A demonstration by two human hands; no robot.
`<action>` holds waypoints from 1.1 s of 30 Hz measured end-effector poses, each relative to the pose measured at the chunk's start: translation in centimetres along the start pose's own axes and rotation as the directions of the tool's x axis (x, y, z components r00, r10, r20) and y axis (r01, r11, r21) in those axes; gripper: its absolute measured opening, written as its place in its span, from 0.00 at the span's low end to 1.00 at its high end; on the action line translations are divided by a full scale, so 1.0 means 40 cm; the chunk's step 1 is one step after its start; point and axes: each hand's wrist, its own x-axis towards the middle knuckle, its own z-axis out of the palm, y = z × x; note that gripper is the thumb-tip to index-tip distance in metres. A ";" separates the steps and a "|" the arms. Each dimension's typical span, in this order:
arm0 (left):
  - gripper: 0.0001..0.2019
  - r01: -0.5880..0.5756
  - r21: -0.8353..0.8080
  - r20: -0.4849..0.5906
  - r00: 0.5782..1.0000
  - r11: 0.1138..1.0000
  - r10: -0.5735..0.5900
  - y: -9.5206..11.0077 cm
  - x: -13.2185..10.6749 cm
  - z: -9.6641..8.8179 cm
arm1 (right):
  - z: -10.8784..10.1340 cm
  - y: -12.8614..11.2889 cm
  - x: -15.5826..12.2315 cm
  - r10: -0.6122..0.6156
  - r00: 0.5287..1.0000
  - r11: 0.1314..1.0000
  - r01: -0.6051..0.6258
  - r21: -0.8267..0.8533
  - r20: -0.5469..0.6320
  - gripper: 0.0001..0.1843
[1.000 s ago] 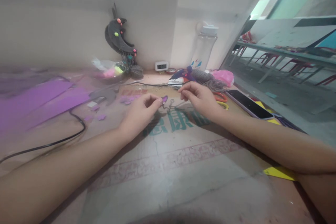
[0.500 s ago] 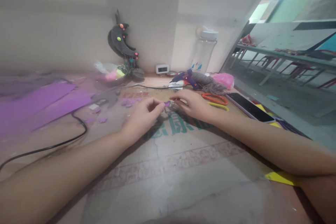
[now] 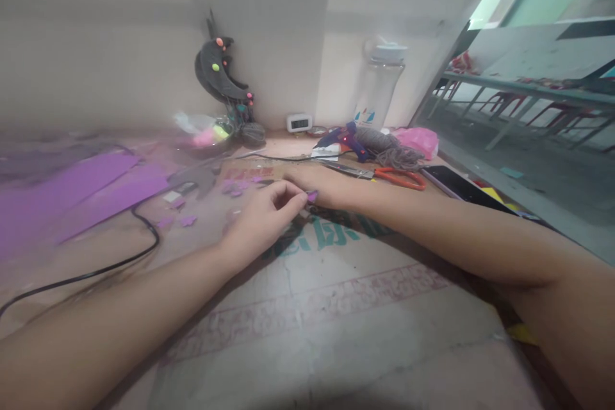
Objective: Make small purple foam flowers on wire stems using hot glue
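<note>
My left hand (image 3: 264,213) is closed in a pinch on a small purple foam piece (image 3: 312,195) just above the printed sack cloth (image 3: 336,307) that covers the table. My right hand (image 3: 317,182) reaches leftward behind the left hand, lying low with fingers stretched towards the purple foam scraps (image 3: 237,184). Its fingertips are partly hidden by my left hand, and I see nothing held in it.
Orange-handled scissors (image 3: 398,177), a blue glue gun (image 3: 343,138), grey yarn (image 3: 391,150), a pink bag (image 3: 421,139) and a phone (image 3: 456,182) lie right of the hands. Purple foam sheets (image 3: 72,186) and a black cable (image 3: 120,259) lie left. A water bottle (image 3: 379,86), a small clock (image 3: 298,122) and a dark moon-shaped craft (image 3: 218,73) stand by the wall.
My right hand has dropped from a raised pinch and slid left across the table behind the left hand. The left hand keeps the purple piece and has shifted slightly right.
</note>
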 end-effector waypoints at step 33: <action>0.12 0.023 0.067 0.008 1.000 0.997 -0.024 0.000 0.005 -0.002 | -0.014 0.003 -0.279 -0.279 0.853 0.835 -0.011 -0.550 -0.441 0.15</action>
